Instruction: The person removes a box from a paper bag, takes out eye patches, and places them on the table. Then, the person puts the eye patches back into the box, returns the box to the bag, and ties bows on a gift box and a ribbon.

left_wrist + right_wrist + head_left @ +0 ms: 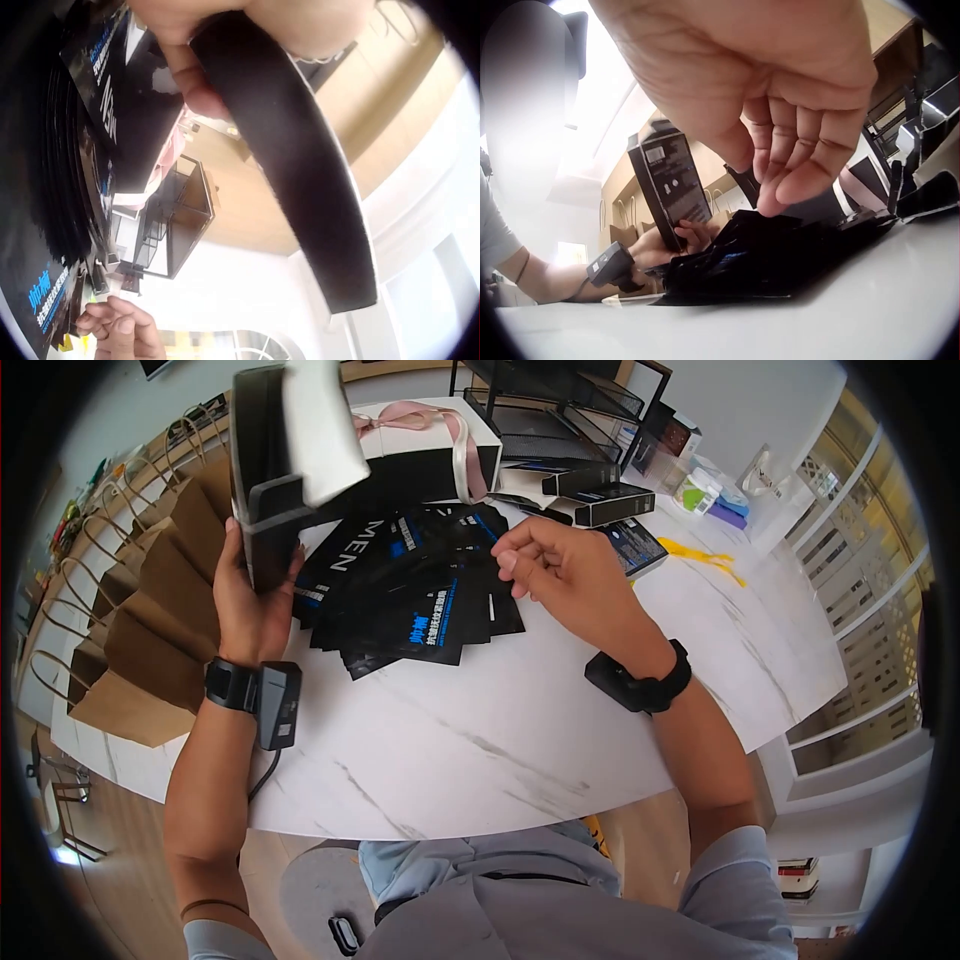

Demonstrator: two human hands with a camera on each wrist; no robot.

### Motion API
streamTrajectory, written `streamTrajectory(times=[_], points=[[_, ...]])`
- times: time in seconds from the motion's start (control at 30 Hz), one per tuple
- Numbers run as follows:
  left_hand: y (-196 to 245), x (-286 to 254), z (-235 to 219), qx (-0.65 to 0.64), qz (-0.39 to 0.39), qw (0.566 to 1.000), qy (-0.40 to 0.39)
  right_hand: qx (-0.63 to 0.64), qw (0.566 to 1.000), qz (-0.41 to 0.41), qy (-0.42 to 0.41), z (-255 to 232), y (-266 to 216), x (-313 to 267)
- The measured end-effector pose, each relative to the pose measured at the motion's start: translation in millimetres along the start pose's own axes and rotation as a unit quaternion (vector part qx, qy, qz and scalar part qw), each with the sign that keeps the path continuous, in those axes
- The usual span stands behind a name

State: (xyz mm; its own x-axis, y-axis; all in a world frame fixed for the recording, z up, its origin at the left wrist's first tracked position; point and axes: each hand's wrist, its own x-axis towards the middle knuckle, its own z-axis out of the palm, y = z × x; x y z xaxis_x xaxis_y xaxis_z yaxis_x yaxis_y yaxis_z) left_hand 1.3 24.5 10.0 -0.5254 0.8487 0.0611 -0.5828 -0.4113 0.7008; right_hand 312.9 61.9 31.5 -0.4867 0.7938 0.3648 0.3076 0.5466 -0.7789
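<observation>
My left hand (252,615) holds a slim black box (268,550) upright at the left, gripping its lower end. The box's top stands open with a pale flap folded out. Small print covers the side of the box (676,184) in the right wrist view. A fanned pile of black flat packets (435,605) with blue and white lettering lies on the table in front of me. Over the pile's right edge hovers my right hand (580,570), its fingers loosely bent. Nothing shows between the fingers (810,142) in the right wrist view.
Brown paper bags (150,610) line the table's left side. A white-and-black gift box (430,430) with a pink ribbon stands behind the packets. Opened black boxes (610,505), a yellow ribbon (700,552) and a black mesh rack (550,410) are at the back right.
</observation>
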Motion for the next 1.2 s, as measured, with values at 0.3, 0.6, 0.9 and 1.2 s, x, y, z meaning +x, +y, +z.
streamTrajectory(times=[0.3, 0.6, 0.9, 1.2], points=[[-1, 8, -13, -0.019, -0.117, 0.991, -0.062, -0.182, 0.971, -0.155, 0.009, 17, -2, 3], [-8, -1, -8, 0.121, 0.015, 0.989, -0.085, -0.293, 0.948, -0.002, -0.124, 37, -18, 83], [-11, 2, -12, 0.076, 0.038, 0.990, -0.116, 0.114, 0.949, -0.266, -0.127, 87, 43, 152], [-14, 1, -13, 0.084, 0.047, 0.993, -0.069, 0.314, 0.922, -0.169, -0.151, 98, 15, 155]])
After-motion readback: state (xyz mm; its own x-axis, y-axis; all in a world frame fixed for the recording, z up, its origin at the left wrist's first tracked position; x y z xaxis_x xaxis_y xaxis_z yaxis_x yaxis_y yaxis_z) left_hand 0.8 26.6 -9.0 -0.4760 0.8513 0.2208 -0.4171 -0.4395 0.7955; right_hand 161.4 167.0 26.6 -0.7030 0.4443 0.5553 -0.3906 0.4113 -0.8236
